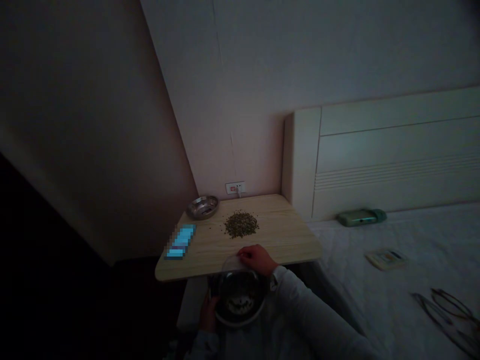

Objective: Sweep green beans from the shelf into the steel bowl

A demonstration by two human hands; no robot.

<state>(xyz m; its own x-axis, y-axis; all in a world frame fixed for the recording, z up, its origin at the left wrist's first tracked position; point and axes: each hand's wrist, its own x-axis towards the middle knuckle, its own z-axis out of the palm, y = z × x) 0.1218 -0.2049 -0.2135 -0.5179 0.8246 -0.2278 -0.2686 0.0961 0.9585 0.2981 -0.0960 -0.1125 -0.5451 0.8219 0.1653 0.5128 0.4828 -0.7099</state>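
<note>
A round dark bowl (pixel 240 320) with a pale rim sits low at my lap, just below the table's near edge, with whitish bits inside. My left hand (pixel 209 312) is closed on the bowl's left side. Above the bowl's far side, by the table edge, my right hand (pixel 258 259) has its fingertips pinched together; what they hold is too small and dim to make out. A see-through sheet or lid (pixel 230 263) shows beside those fingers. Farther back, a heap of small greenish-brown seeds or grains (pixel 241 224) lies spread on the wooden table (pixel 288 227).
At the table's back left stands a steel bowl (pixel 203 207); a lit phone (pixel 180 242), pixelated, lies at the left edge. A wall socket (pixel 235 188) is behind. On the bed (pixel 337 265) at right are a green case (pixel 360 217), a pale flat packet (pixel 386 258) and a looped cable (pixel 446 312).
</note>
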